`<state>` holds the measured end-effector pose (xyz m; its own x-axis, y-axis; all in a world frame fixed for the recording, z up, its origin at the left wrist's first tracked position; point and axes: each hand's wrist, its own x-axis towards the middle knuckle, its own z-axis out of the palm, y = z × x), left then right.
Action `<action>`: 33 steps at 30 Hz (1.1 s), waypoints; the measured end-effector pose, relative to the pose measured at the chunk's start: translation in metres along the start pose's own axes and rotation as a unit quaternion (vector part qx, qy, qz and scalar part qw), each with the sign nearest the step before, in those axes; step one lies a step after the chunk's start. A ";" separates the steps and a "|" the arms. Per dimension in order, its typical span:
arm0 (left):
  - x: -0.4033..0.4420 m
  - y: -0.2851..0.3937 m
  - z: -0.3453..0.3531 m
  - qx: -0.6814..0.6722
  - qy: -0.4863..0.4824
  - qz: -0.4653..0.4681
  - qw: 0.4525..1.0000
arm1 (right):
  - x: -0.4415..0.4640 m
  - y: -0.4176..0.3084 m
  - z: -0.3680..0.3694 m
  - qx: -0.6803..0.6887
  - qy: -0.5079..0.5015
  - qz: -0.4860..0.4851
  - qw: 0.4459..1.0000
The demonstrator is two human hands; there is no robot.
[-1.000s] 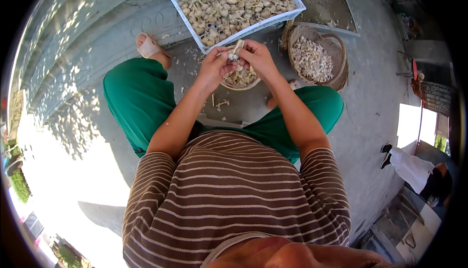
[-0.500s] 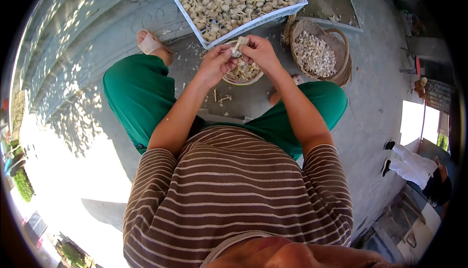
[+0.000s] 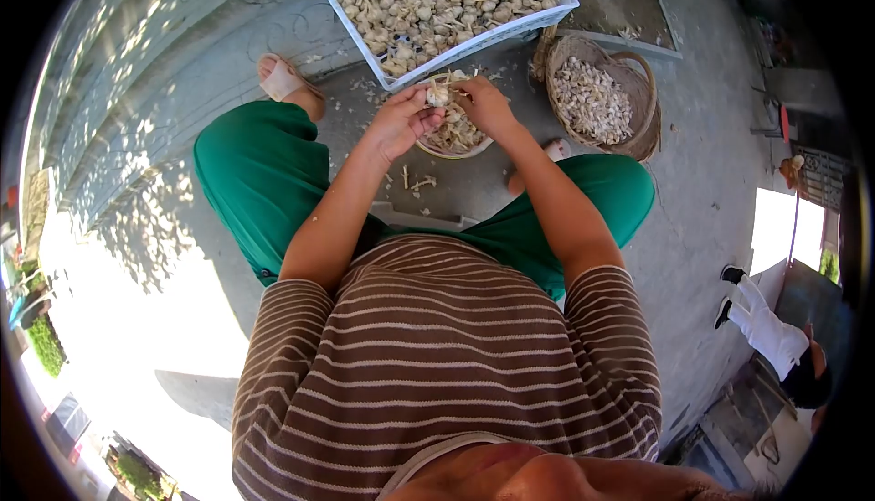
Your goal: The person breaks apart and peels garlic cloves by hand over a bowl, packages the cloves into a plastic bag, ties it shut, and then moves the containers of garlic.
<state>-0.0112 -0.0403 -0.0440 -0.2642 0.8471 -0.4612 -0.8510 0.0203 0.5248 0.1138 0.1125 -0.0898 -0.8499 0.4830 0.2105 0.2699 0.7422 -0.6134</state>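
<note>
I see the left hand (image 3: 397,125) pinching 1 garlic bulb (image 3: 438,97) over a round bowl (image 3: 453,155). The right hand (image 3: 487,104) is curled close beside the bulb; I can't tell if it grips anything. The garlic crate (image 3: 483,45) sits just ahead.

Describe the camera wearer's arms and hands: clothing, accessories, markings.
Left sleeve and right sleeve: short, brown with thin pale stripes, ending near the elbows. Left forearm and right forearm uncovered; small pale fleck on the left one. Left hand and right hand: no gloves, no watch visible. Rings: too small to tell.
</note>
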 end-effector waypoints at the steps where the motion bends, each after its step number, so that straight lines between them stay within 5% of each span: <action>1: 0.001 0.000 -0.002 -0.001 0.001 0.001 1.000 | 0.002 -0.002 0.001 0.001 -0.001 -0.001 1.000; 3: 0.005 -0.001 -0.005 -0.020 0.018 0.018 0.999 | 0.008 -0.010 0.000 0.314 -0.007 0.109 0.943; 6: 0.005 -0.002 -0.003 -0.007 0.018 0.037 0.999 | 0.012 -0.052 -0.035 0.455 -0.092 0.119 0.878; 7: 0.005 -0.003 -0.001 -0.007 0.018 0.036 0.999 | 0.010 -0.056 -0.035 0.455 -0.093 0.120 0.878; 9: 0.005 -0.006 0.005 0.052 0.028 0.080 0.995 | 0.008 -0.062 -0.036 0.247 -0.075 0.088 0.962; 15: -0.002 -0.004 0.015 0.303 0.007 0.182 0.935 | 0.008 -0.073 -0.037 0.139 -0.024 0.037 0.989; 19: -0.006 -0.002 0.022 0.342 0.009 0.232 0.911 | 0.008 -0.076 -0.040 0.116 -0.037 0.063 0.991; 22: -0.007 -0.002 0.025 0.432 0.031 0.257 0.864 | 0.008 -0.076 -0.038 0.128 -0.037 0.080 0.988; 24: -0.006 -0.004 0.026 0.539 0.051 0.393 0.743 | 0.007 -0.076 -0.037 0.125 -0.019 0.079 0.989; 27: -0.004 -0.003 0.028 0.570 0.056 0.387 0.723 | 0.006 -0.077 -0.029 0.148 -0.009 0.091 0.985; 31: -0.005 -0.007 0.033 0.513 0.087 0.370 0.770 | 0.003 -0.083 -0.031 0.145 -0.007 0.078 0.986; 33: -0.005 -0.009 0.033 0.427 0.118 0.319 0.838 | 0.003 -0.086 -0.032 0.154 -0.008 0.065 0.986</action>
<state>0.0129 -0.0271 -0.0227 -0.7099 0.7036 0.0324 0.1060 0.0612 0.9925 0.1030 0.0653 -0.0123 -0.8250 0.5552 0.1050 0.2279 0.4970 -0.8373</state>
